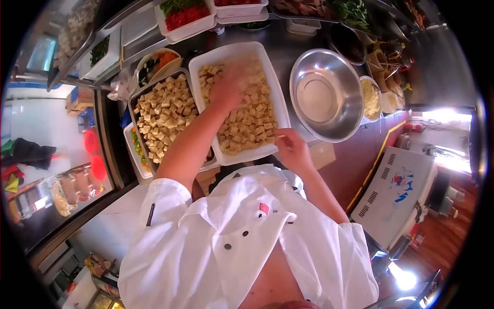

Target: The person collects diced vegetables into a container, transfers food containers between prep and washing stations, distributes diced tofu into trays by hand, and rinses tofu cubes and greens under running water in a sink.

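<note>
A white rectangular tray (278,87) on the counter holds a layer of tan tofu-like cubes (247,129). My left hand (228,87) reaches over the cubes in its far half; motion smears the fingers, so their hold cannot be made out. At the tray's near right corner, my right hand (292,147) has its curled fingers closed on the rim. Left of the white tray, partly under my left forearm, stands a dark-rimmed metal tray (135,100) heaped with similar cubes (163,113).
A wide steel bowl (355,98) stands right of the tray, beside a container of pale shredded food (370,98). Vegetable tubs (188,20) line the back. A tub of chopped vegetables (138,154) sits at left. A white chest (391,195) stands on the floor at right.
</note>
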{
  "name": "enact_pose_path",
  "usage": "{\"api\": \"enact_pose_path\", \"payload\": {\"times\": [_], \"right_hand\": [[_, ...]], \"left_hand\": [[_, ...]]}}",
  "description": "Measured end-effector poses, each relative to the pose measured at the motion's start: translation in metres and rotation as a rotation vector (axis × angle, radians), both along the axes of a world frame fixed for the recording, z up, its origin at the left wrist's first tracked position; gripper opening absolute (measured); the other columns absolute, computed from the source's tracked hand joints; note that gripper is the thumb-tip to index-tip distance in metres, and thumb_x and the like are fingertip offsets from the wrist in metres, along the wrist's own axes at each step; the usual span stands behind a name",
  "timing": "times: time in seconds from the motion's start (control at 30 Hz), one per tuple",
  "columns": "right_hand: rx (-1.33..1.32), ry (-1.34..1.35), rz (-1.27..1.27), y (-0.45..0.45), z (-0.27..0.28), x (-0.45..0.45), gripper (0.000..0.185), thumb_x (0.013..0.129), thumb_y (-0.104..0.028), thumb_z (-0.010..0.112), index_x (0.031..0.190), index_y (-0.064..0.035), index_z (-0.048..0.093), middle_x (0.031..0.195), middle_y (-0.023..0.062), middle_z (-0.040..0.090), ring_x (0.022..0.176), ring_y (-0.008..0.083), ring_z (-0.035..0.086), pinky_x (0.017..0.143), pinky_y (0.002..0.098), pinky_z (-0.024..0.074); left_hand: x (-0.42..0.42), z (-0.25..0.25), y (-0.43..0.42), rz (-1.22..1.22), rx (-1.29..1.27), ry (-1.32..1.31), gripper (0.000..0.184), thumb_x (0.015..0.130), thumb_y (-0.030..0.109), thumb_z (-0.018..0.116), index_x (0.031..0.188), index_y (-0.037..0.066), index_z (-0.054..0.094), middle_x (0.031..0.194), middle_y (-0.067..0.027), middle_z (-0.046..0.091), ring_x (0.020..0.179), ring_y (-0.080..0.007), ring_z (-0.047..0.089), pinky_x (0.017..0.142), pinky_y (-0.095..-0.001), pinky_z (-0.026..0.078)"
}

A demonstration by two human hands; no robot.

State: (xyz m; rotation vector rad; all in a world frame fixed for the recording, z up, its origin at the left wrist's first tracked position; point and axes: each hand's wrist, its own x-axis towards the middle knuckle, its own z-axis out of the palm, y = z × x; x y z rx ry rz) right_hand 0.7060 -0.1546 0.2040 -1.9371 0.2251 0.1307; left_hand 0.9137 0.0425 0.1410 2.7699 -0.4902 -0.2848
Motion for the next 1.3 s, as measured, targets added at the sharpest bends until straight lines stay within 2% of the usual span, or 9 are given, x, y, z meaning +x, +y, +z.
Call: {"api": "enact_pose_path", "payload": {"times": [0.13,0.43,0.53,0.63,0.73,0.87,1.07,1.17,1.3], "right_hand": [[0.081,0.007,-0.099,-0.06,-0.018,-0.002,0.021,0.094,-0.007,0.065,0.115,-0.003,0.066,0.098,0.0076,0.069,0.082,0.0147,0.067,0.074,0.0286,0.0545],[0.164,0.051,0.037,-0.096,-0.032,0.039,0.021,0.096,-0.012,0.065,0.113,-0.0013,0.067,0.093,0.0078,0.068,0.08,0.0125,0.064,0.073,0.0271,0.0517],[0.214,0.066,0.131,-0.077,-0.02,0.044,0.021,0.096,-0.012,0.065,0.113,-0.0012,0.067,0.093,0.0083,0.069,0.081,0.0129,0.064,0.074,0.028,0.0522],[0.196,0.068,0.182,-0.059,-0.011,0.054,0.021,0.096,-0.012,0.065,0.113,-0.0013,0.067,0.095,0.009,0.069,0.081,0.0136,0.064,0.074,0.0288,0.0528],[0.217,0.079,0.212,-0.047,-0.011,0.055,0.021,0.095,-0.013,0.066,0.113,-0.0018,0.067,0.097,0.0096,0.069,0.082,0.0142,0.064,0.075,0.0291,0.0532],[0.176,0.096,0.232,-0.03,-0.02,0.058,0.022,0.095,-0.014,0.066,0.113,-0.0018,0.067,0.099,0.0099,0.069,0.082,0.0146,0.065,0.075,0.0293,0.0535],[0.133,0.177,0.163,-0.008,-0.011,0.059,0.024,0.096,-0.017,0.067,0.115,-0.0022,0.066,0.094,0.0084,0.07,0.08,0.0141,0.065,0.074,0.0292,0.0534],[0.143,0.22,0.081,0.004,-0.005,0.057,0.026,0.096,-0.018,0.067,0.116,-0.0026,0.066,0.09,0.0074,0.07,0.079,0.0139,0.065,0.074,0.0294,0.0535],[0.098,0.196,0.009,0.008,-0.028,0.047,0.026,0.096,-0.019,0.067,0.117,-0.0023,0.066,0.091,0.0071,0.07,0.082,0.013,0.067,0.073,0.0289,0.0538]], "left_hand": [[-0.013,-0.005,0.007,-0.018,0.018,-0.045,0.054,0.078,0.03,0.081,0.127,0.017,0.063,0.148,-0.0152,0.043,0.129,-0.0398,0.05,0.096,-0.0442,0.052],[-0.057,0.014,0.019,0.355,-0.569,-0.215,0.029,0.083,0.017,0.071,0.11,0.007,0.067,0.116,-0.0118,0.063,0.094,-0.0257,0.067,0.079,-0.0357,0.054],[-0.068,0.021,0.024,0.572,-0.899,0.195,0.027,0.09,0.024,0.071,0.111,0.007,0.066,0.102,-0.0065,0.065,0.083,-0.0174,0.066,0.072,-0.029,0.052],[-0.077,0.062,0.02,0.807,-0.942,0.317,0.029,0.095,0.031,0.068,0.113,0.009,0.065,0.097,-0.0021,0.064,0.075,-0.011,0.063,0.067,-0.0262,0.05],[-0.079,0.049,0.032,0.809,-1.119,0.342,0.027,0.097,0.032,0.067,0.114,0.011,0.065,0.096,-0.0004,0.063,0.076,-0.0095,0.06,0.065,-0.0252,0.048],[-0.072,0.018,0.047,0.801,-1.484,0.457,0.017,0.098,0.017,0.063,0.112,0.008,0.061,0.107,-0.0065,0.063,0.092,-0.0164,0.063,0.078,-0.0336,0.057],[-0.075,0.017,0.034,0.623,-1.076,0.612,0.018,0.097,0.01,0.059,0.115,0.007,0.059,0.103,-0.0083,0.063,0.093,-0.017,0.066,0.074,-0.0331,0.056],[-0.069,0.006,0.02,0.663,-1.426,0.689,0.02,0.097,0.01,0.058,0.116,0.006,0.057,0.103,-0.0085,0.063,0.092,-0.0178,0.066,0.068,-0.0318,0.051],[-0.071,0.039,0.054,0.666,-1.514,0.773,0.019,0.098,0.011,0.058,0.116,0.006,0.055,0.106,-0.0088,0.062,0.093,-0.0203,0.067,0.068,-0.0325,0.049]]}}
